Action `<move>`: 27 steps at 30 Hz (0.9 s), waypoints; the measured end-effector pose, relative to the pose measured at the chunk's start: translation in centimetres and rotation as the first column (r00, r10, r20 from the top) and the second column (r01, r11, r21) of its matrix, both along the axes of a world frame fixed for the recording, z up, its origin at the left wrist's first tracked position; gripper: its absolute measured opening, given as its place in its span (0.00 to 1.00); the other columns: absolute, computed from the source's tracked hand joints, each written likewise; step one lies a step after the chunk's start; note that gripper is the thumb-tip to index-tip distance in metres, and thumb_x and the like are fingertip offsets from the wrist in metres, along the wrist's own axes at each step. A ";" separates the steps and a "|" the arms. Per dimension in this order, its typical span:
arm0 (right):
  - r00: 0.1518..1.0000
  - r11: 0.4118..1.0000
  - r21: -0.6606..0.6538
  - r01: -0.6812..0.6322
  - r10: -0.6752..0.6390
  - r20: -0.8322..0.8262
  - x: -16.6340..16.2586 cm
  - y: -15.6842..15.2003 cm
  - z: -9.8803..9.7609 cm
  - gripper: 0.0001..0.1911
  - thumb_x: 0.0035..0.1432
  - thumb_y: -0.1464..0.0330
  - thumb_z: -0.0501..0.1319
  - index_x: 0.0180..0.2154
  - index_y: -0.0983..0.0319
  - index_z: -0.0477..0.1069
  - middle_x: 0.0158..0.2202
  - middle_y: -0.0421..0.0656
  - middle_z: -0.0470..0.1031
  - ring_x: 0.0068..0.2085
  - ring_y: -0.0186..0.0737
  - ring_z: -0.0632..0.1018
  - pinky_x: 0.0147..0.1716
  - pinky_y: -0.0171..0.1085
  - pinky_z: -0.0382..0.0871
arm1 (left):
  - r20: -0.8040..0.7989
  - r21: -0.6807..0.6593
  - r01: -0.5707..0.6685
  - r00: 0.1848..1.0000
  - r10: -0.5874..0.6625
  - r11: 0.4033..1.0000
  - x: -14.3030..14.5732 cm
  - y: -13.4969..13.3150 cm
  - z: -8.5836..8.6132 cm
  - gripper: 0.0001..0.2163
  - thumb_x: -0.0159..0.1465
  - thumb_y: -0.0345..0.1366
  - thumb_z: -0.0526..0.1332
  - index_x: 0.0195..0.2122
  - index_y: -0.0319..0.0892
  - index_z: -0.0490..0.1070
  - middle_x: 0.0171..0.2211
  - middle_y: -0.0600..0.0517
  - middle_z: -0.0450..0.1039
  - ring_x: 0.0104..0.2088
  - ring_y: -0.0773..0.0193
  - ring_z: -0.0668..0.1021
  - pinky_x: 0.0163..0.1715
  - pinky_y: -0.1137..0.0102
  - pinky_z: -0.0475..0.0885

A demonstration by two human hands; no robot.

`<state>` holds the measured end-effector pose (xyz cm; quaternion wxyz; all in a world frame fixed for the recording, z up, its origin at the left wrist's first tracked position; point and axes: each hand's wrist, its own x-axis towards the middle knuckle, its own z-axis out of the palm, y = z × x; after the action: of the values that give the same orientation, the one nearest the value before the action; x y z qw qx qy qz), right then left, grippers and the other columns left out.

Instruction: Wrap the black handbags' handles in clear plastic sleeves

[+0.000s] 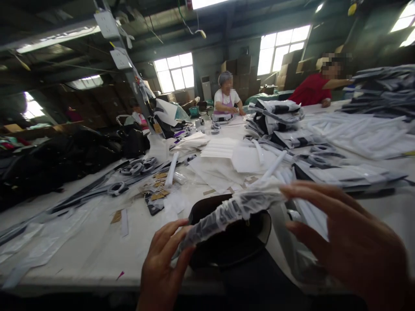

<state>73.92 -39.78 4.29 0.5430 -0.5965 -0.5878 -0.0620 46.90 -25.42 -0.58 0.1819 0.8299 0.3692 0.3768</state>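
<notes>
Left hand: pinching wrapped strap | Right hand: at other end, grip unclear | Smooth crinkles evenly

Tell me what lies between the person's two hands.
In the head view, a strip in crinkled translucent wrapping spans from the left hand to about the right hand, over a dark item.

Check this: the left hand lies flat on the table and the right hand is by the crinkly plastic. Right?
No, the left hand isn't flat on the table: the head view shows it pinching the crinkly plastic. The right hand is by it too.
</notes>
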 end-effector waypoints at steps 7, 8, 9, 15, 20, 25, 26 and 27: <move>0.890 0.953 -0.289 -0.088 0.206 0.407 2.3 8.9 5.9 0.25 0.56 0.60 0.66 0.54 0.58 0.70 0.50 0.46 0.77 0.51 0.51 0.75 0.54 0.49 0.65 | -0.071 0.063 0.128 0.990 -0.123 0.990 0.3 5.1 1.8 0.13 0.69 0.40 0.54 0.49 0.43 0.74 0.51 0.45 0.73 0.53 0.54 0.73 0.54 0.62 0.67; 0.892 0.919 -0.377 -0.115 0.263 0.368 2.0 9.8 6.5 0.15 0.56 0.62 0.65 0.46 0.59 0.76 0.40 0.43 0.80 0.42 0.46 0.78 0.46 0.43 0.70 | -0.058 0.058 0.123 0.991 -0.120 0.991 0.5 6.1 2.2 0.14 0.70 0.41 0.53 0.49 0.42 0.74 0.51 0.44 0.74 0.53 0.54 0.73 0.55 0.61 0.66; 0.907 0.887 -0.440 -0.137 0.291 0.304 1.7 10.4 7.2 0.09 0.57 0.63 0.64 0.37 0.61 0.77 0.30 0.41 0.79 0.33 0.40 0.78 0.37 0.38 0.70 | -0.047 0.048 0.131 0.991 -0.128 0.990 0.8 7.2 2.8 0.15 0.70 0.41 0.51 0.48 0.41 0.74 0.50 0.44 0.74 0.53 0.53 0.73 0.55 0.60 0.66; 0.702 0.750 -0.278 -0.601 0.329 -0.631 -2.6 12.4 12.3 0.11 0.52 0.65 0.67 0.25 0.63 0.70 0.19 0.36 0.70 0.21 0.31 0.73 0.26 0.32 0.71 | -0.018 0.018 0.261 0.965 -0.261 0.965 3.2 14.2 8.8 0.18 0.66 0.46 0.56 0.47 0.38 0.75 0.47 0.42 0.77 0.45 0.53 0.78 0.47 0.62 0.72; 0.153 0.777 0.134 -0.615 0.285 -0.946 -6.9 12.6 13.4 0.03 0.56 0.72 0.62 0.31 0.67 0.71 0.28 0.42 0.76 0.31 0.34 0.79 0.41 0.38 0.75 | 0.167 0.132 0.157 0.970 -0.178 0.979 1.1 14.2 15.5 0.23 0.63 0.46 0.61 0.55 0.39 0.69 0.49 0.43 0.75 0.43 0.56 0.79 0.44 0.63 0.75; -0.061 0.857 0.317 -0.406 0.321 -0.945 -10.5 13.1 10.9 0.03 0.55 0.73 0.59 0.30 0.66 0.71 0.33 0.47 0.78 0.37 0.38 0.79 0.41 0.35 0.74 | 0.051 0.138 0.236 0.968 -0.245 0.962 -2.0 8.0 16.9 0.13 0.65 0.45 0.60 0.45 0.44 0.75 0.37 0.51 0.79 0.36 0.60 0.80 0.37 0.70 0.74; -0.070 0.863 0.348 -0.366 0.347 -0.935 -11.2 13.1 10.4 0.03 0.54 0.73 0.59 0.30 0.65 0.71 0.33 0.46 0.77 0.38 0.38 0.78 0.40 0.34 0.74 | -0.056 0.096 0.304 0.952 -0.300 0.948 -2.0 7.0 16.3 0.11 0.65 0.43 0.59 0.42 0.44 0.76 0.34 0.52 0.80 0.33 0.62 0.80 0.34 0.72 0.73; -0.074 0.861 0.380 -0.338 0.378 -0.923 -11.9 13.0 10.0 0.04 0.54 0.72 0.59 0.30 0.64 0.72 0.33 0.46 0.77 0.38 0.38 0.78 0.40 0.34 0.73 | -0.155 0.038 0.372 0.919 -0.362 0.928 -1.7 6.4 15.4 0.09 0.65 0.40 0.59 0.38 0.44 0.77 0.31 0.53 0.79 0.31 0.63 0.79 0.31 0.73 0.72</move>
<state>62.00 -26.75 14.27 0.7965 -0.2856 -0.1843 0.5001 45.22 -19.03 14.78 0.1942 0.9151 0.2067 0.2865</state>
